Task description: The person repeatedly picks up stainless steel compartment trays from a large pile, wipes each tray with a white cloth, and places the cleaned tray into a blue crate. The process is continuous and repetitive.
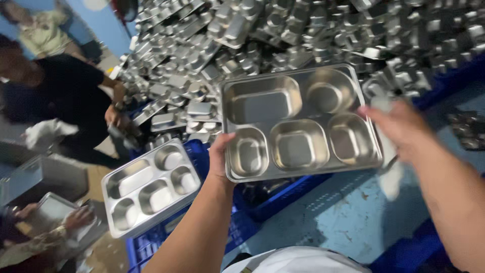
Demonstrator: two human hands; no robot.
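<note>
A worn pale-blue floor [343, 212] lies below blue crates [283, 199]. At centre, the left hand [221, 156] grips the lower-left corner of a five-compartment steel tray [300, 121], its wells empty. The right hand [399, 124], at 3 o'clock, is blurred, apparently clutching a white cloth [391, 174]. Another empty tray [150, 186] rests at 8 o'clock. Beyond, at 12 o'clock, rises a heap of steel trays [303, 30]; co-workers [65, 96] crouch at 10 o'clock.

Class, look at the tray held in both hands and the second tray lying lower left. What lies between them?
In the head view, the left hand and forearm, and behind them a blue crate's rim, separate held tray from lower tray.
</note>
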